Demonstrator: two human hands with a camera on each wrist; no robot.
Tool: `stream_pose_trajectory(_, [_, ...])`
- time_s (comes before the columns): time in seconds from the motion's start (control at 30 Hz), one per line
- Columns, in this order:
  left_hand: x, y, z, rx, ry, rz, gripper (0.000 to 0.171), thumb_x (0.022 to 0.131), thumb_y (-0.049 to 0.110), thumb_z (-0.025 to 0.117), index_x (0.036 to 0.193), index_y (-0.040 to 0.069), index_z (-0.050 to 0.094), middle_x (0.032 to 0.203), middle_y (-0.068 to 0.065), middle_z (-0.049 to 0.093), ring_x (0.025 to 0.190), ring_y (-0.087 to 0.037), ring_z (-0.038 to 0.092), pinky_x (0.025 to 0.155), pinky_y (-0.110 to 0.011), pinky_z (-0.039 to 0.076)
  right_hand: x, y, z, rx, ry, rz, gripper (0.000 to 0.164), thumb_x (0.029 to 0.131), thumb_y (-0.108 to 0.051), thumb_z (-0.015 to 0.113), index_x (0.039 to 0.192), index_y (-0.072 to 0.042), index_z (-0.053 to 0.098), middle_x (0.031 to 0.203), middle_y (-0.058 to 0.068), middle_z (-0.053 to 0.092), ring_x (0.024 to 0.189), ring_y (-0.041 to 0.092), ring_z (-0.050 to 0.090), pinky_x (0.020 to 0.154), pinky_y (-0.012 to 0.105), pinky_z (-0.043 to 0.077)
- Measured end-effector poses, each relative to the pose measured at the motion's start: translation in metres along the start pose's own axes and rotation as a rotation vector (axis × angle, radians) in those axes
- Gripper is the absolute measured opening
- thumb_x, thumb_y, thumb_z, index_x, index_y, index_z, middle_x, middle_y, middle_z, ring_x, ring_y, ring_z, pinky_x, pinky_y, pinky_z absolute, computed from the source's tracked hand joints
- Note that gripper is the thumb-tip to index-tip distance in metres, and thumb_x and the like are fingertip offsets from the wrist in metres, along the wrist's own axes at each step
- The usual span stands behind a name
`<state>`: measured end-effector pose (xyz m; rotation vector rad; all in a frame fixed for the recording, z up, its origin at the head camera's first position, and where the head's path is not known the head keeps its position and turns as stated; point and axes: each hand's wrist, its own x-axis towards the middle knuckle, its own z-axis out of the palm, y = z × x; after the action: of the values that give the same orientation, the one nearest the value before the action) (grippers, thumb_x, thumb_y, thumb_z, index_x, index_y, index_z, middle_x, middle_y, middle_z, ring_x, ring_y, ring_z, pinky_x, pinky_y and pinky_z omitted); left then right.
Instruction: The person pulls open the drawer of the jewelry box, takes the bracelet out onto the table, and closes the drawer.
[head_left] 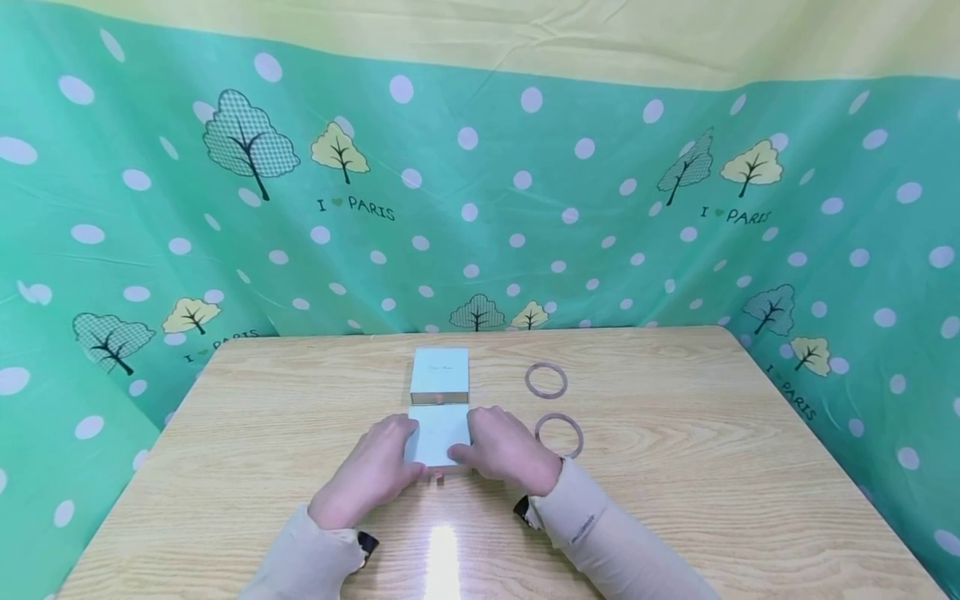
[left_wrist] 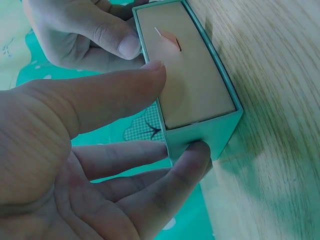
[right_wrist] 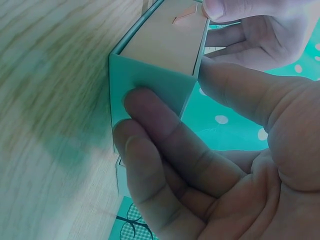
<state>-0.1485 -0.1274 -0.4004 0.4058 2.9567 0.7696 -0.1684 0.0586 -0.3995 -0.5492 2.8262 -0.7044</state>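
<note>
Two light blue drawer-style gift boxes stand one behind the other on the table. The nearer gift box is held at its sides by both hands. My left hand grips its left side, the thumb at the front edge. On the opposite side my right hand grips it, thumb on the top near the front. A small pinkish pull tab sticks out of the beige drawer front. Directly behind it, the farther gift box has faint lettering on its lid.
Two mauve ring-shaped bangles lie right of the boxes: the far bangle and the near bangle, partly covered by the right arm. The wooden table ends at a green polka-dot curtain.
</note>
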Motion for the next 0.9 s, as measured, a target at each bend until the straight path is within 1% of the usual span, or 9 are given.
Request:
stream_pose_trajectory(0.23, [-0.0021, -0.001, -0.0009, 0.003, -0.006, 0.006, 0.042, 0.071, 0.011, 0.083, 0.107, -0.002, 0.065, 0.097, -0.008, 0.06, 0.079, -0.017, 0.052, 0.07, -0.035, 0.049, 0.0005, 0.0002, 0.0017, 0.014, -0.005, 0.01, 0.029, 0.085, -0.03, 0.072, 0.086, -0.003, 0.062, 0.058, -0.001, 0.05, 0.044, 0.01, 0.043, 0.039, 0.023, 0.037])
stream_pose_trajectory(0.57, [-0.0035, 0.0003, -0.0035, 0.011, -0.019, 0.004, 0.045, 0.072, 0.011, 0.082, 0.11, -0.003, 0.064, 0.102, -0.012, 0.062, 0.084, -0.018, 0.055, 0.075, -0.038, 0.051, 0.0004, -0.0006, 0.0025, 0.014, -0.006, 0.01, 0.03, 0.085, -0.031, 0.072, 0.087, -0.003, 0.062, 0.057, 0.0, 0.051, 0.044, 0.01, 0.043, 0.038, 0.024, 0.037])
stream_pose_trajectory(0.67, [-0.0043, -0.0001, -0.0033, 0.022, -0.02, 0.002, 0.046, 0.072, 0.012, 0.082, 0.111, -0.003, 0.064, 0.106, -0.014, 0.062, 0.088, -0.019, 0.056, 0.079, -0.04, 0.051, -0.0001, -0.0007, 0.0033, 0.016, -0.006, 0.013, 0.03, 0.085, -0.031, 0.072, 0.089, -0.002, 0.063, 0.057, -0.001, 0.05, 0.044, 0.01, 0.043, 0.039, 0.024, 0.037])
stream_pose_trajectory(0.9, [-0.0058, -0.0024, -0.0032, 0.027, -0.015, -0.002, 0.055, 0.073, 0.015, 0.081, 0.119, -0.007, 0.06, 0.117, -0.021, 0.059, 0.104, -0.028, 0.058, 0.088, -0.046, 0.049, -0.0019, -0.0023, -0.0008, 0.014, 0.006, 0.015, 0.032, 0.086, -0.036, 0.07, 0.083, -0.005, 0.06, 0.056, -0.001, 0.049, 0.042, 0.009, 0.042, 0.037, 0.024, 0.036])
